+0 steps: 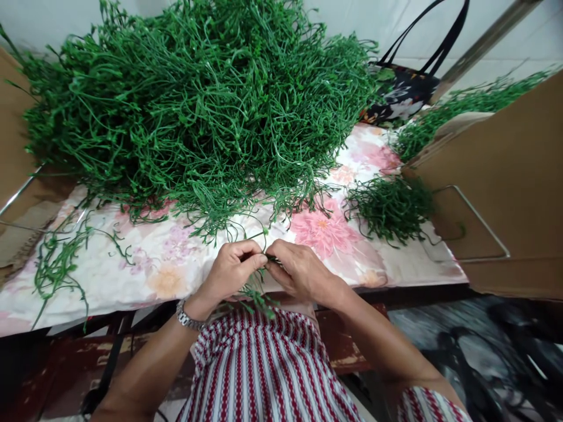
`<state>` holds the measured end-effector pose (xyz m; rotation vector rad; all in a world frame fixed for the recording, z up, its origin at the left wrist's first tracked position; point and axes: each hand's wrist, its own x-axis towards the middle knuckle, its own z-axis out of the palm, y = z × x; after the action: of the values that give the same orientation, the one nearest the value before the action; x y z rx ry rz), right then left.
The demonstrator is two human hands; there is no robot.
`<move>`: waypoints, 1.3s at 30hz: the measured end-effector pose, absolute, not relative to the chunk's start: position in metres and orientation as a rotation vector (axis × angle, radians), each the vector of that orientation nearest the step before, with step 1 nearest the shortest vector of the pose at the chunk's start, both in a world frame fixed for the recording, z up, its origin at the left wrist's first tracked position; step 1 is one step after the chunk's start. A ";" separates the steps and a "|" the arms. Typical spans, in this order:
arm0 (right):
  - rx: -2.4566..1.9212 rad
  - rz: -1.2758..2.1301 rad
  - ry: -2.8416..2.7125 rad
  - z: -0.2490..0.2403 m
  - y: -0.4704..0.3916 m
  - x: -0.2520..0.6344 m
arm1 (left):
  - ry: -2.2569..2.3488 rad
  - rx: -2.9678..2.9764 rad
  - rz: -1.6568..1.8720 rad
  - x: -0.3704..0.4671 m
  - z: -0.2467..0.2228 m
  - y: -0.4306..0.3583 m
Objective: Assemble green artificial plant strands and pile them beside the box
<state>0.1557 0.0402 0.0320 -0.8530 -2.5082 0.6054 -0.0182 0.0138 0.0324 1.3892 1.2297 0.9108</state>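
Note:
Thin green plastic-looking stems [255,296] hang between my two hands at the near edge of the flowered cloth. My left hand [235,266], with a metal watch at its wrist, pinches the stems between thumb and forefinger. Touching it almost fingertip to fingertip, my right hand [301,271] has its fingers closed on the same stems. Beyond the hands rises a large heap of green stems [211,99]. A smaller bunch [391,208] lies to the right, and a few loose stems [59,261] lie at the left.
Cardboard [505,193] with a bent wire stands at the right, more cardboard [13,129] at the left. A black floral bag [402,91] sits at the back right, near further green stems [475,102]. The flowered cloth [171,278] covers the table.

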 end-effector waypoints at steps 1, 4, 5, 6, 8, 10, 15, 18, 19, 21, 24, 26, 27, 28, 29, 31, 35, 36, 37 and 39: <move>-0.872 0.638 -2.464 0.030 0.038 0.155 | 1.243 1.379 0.940 -0.017 0.031 0.013; -0.908 0.689 -2.360 0.026 0.035 0.151 | 1.329 1.445 0.992 -0.014 0.028 0.009; -0.911 0.681 -2.359 0.024 0.034 0.149 | 1.360 1.499 1.001 -0.012 0.028 0.008; -0.916 0.663 -2.373 0.023 0.034 0.148 | 1.393 1.565 1.010 -0.011 0.028 0.006; -0.922 0.623 -2.406 0.021 0.034 0.147 | 1.460 1.725 1.011 -0.009 0.030 0.004; -0.929 0.597 -2.393 0.020 0.034 0.146 | 1.500 1.873 0.988 -0.009 0.032 0.004; -0.771 0.793 -2.253 0.026 0.036 0.150 | 1.268 1.798 0.987 -0.016 0.038 0.006; -0.617 1.093 -2.145 0.030 0.039 0.152 | 1.093 1.492 1.017 -0.018 0.036 0.004; -0.568 1.196 -2.096 0.030 0.040 0.152 | 1.052 1.391 1.027 -0.018 0.035 0.003; -0.491 1.378 -1.987 0.027 0.041 0.152 | 0.973 1.226 1.018 -0.018 0.032 0.000; -0.450 1.556 -1.870 0.023 0.040 0.150 | 0.912 1.098 0.972 -0.019 0.031 -0.004; -0.452 1.611 -1.842 0.022 0.039 0.148 | 0.922 1.046 0.959 -0.019 0.031 -0.006; -0.453 1.622 -1.835 0.022 0.038 0.147 | 0.928 1.018 0.971 -0.019 0.032 -0.006; -0.455 1.627 -1.828 0.022 0.037 0.146 | 0.933 0.982 0.989 -0.018 0.032 -0.007; -0.461 1.626 -1.816 0.022 0.036 0.144 | 0.936 0.938 1.019 -0.017 0.033 -0.007; -0.486 1.608 -1.769 0.020 0.034 0.141 | 0.940 0.835 1.094 -0.013 0.034 -0.008; -0.525 1.564 -1.631 0.011 0.030 0.135 | 0.906 0.675 1.216 -0.005 0.032 -0.008; -0.539 1.558 -1.616 0.009 0.029 0.134 | 0.899 0.658 1.230 -0.003 0.031 -0.008; -0.557 1.549 -1.611 0.007 0.028 0.132 | 0.903 0.648 1.235 -0.002 0.030 -0.008; -0.590 1.513 -1.619 0.004 0.027 0.131 | 0.941 0.644 1.235 -0.001 0.027 -0.007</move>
<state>0.1307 0.0269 0.0043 -0.5897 -1.6194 1.5130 -0.0013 -0.0072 0.0270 0.6440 0.9409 1.2351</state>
